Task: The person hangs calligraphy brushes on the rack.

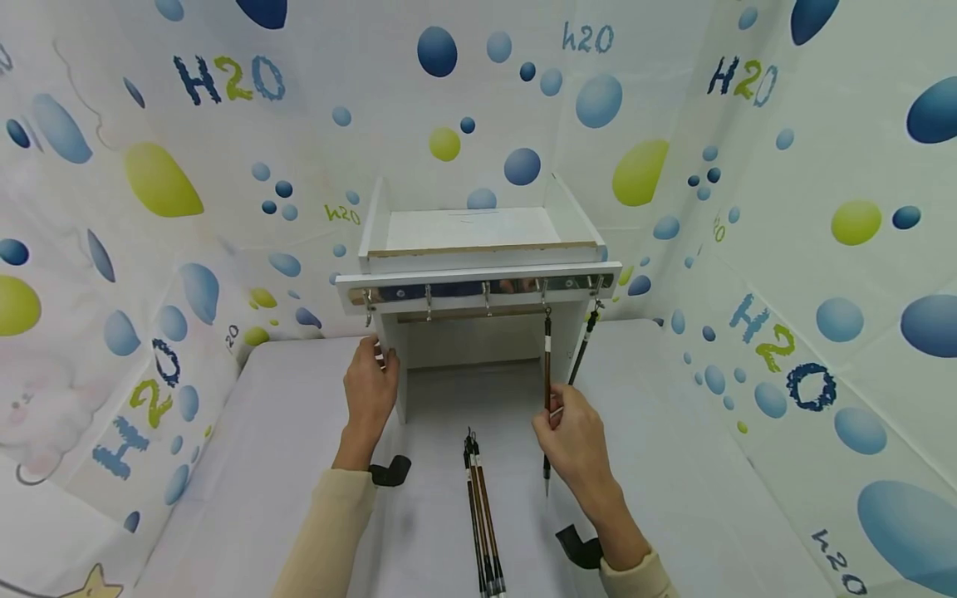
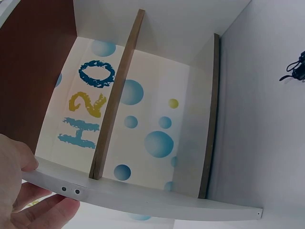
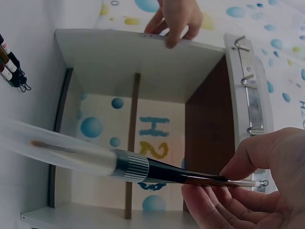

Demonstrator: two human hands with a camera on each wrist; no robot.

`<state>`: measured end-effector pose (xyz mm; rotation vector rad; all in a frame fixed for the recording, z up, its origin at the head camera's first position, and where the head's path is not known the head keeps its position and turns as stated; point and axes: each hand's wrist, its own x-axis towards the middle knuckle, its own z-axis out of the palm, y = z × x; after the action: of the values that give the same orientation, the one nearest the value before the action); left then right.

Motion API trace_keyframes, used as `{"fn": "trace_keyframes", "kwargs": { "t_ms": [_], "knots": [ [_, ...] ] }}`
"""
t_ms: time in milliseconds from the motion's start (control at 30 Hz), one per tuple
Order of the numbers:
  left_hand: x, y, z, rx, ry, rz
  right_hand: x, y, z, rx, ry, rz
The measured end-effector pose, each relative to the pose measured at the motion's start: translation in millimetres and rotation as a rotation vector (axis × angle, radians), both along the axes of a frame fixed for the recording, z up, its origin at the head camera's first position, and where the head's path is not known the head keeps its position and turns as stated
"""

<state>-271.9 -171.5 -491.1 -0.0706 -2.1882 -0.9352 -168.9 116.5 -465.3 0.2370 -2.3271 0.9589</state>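
A small white shelf (image 1: 407,353) stands on the table, with a metal hook rail (image 1: 463,290) along its upper front. My left hand (image 1: 370,390) grips the front edge of its left side panel (image 2: 138,198), thumb inside and fingers outside. With thumb and fingertips, my right hand (image 1: 581,432) pinches a brown-handled calligraphy brush (image 1: 547,353). The brush is upright, its tip pointing down inside a clear cap (image 3: 76,148). Its top loop is right at the second hook from the right. Beside it, a dark brush (image 1: 586,345) hangs slanted from the rightmost hook.
Several more calligraphy brushes (image 1: 482,515) lie together on the white table (image 1: 299,432), loops toward the shelf. An open tray-like top (image 1: 471,228) sits above the rail. Cloth walls (image 1: 478,108) with blue and green dots enclose the back and sides.
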Motion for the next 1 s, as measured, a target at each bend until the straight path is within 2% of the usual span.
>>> {"fn": "trace_keyframes", "kwargs": {
  "t_ms": [233, 400, 767, 1000],
  "knots": [
    [3.2, 1.0, 1.3, 0.006, -0.01, -0.003, -1.0, 0.5, 1.0, 0.011, -0.006, -0.016],
    [2.3, 1.3, 1.6, 0.007, 0.0, -0.003, -7.9, 0.1, -1.8, 0.023, -0.011, -0.026],
    [1.3, 0.1, 1.7, 0.0, 0.001, 0.0, -36.6, -3.8, -30.4, 0.019, 0.023, -0.042],
    [2.1, 1.0, 3.2, 0.004, -0.001, -0.004, -50.5, -3.4, -37.4, 0.037, 0.043, -0.047]
  ]
}}
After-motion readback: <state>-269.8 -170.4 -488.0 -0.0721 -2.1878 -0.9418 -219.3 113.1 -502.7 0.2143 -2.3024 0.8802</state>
